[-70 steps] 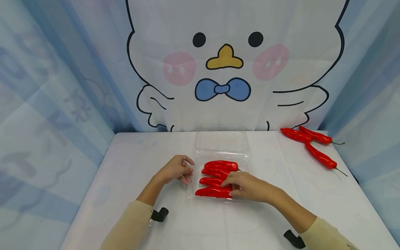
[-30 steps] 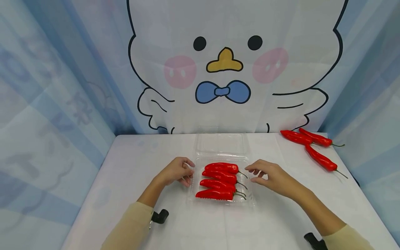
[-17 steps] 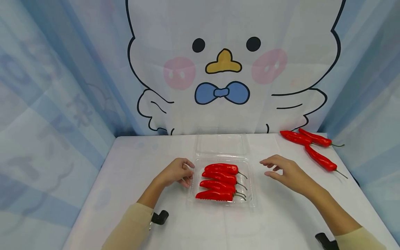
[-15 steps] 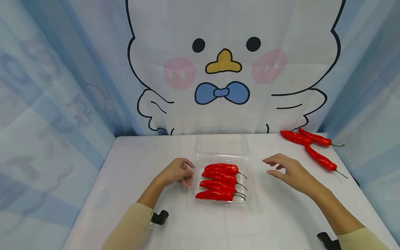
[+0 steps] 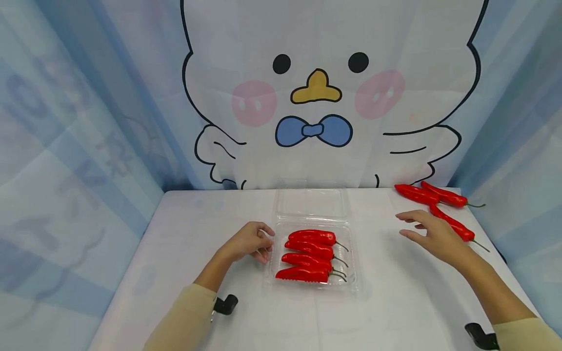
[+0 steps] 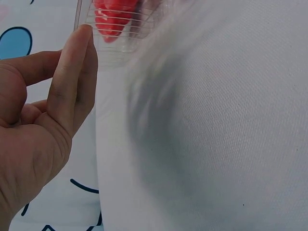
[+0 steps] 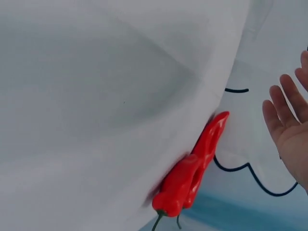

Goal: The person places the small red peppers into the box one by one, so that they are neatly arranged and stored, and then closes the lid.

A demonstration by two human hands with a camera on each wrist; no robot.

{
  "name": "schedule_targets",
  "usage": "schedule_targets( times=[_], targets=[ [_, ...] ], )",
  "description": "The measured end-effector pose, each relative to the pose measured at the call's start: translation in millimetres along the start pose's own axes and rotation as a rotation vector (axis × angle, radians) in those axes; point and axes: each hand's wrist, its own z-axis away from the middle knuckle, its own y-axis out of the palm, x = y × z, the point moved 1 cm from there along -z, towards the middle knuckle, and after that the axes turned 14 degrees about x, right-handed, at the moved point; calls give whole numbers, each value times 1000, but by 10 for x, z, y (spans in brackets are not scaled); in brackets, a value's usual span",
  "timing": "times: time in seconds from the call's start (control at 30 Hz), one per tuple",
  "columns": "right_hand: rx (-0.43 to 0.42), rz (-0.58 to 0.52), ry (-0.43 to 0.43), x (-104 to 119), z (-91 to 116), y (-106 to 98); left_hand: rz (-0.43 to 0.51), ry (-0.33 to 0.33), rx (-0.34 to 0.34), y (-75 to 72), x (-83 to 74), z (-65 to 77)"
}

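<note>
Several red chili peppers lie side by side in a clear plastic clamshell box, their green stems to the right. The box's lid is folded back away from me. At the box's left rim is my left hand; in the left wrist view its fingertips touch the box edge. Well to the right of the box, my right hand hovers over the table, holding nothing, fingers spread from the thumb. It partly covers one loose chili pepper. Two more loose chili peppers lie just beyond.
White cloth covers the table. A printed cartoon curtain hangs at its back edge, and blue curtains close off both sides. The loose peppers lie near the back right corner.
My right hand has drawn back from the peppers in the box and moved right, over to the loose peppers. The left hand has stayed at the box's rim.
</note>
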Motion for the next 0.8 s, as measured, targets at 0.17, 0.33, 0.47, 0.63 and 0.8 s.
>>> schedule_targets(
  times=[0.17,0.33,0.47,0.63,0.8],
  targets=[
    [-7,9,92,-198,23,-61,0,-1,0,-4,21,-11],
    [-54,54,142,-481,58,-129,-3,-3,3,-3,22,-14],
    [-72,70,150,-686,100,-198,-11,-4,2,2,16,-16],
    [-24,44,215,-873,167,-294,-12,-7,4,3,14,-13],
    [-3,55,302,-1022,220,-377,-6,-4,3,-9,-5,-15]
  ],
)
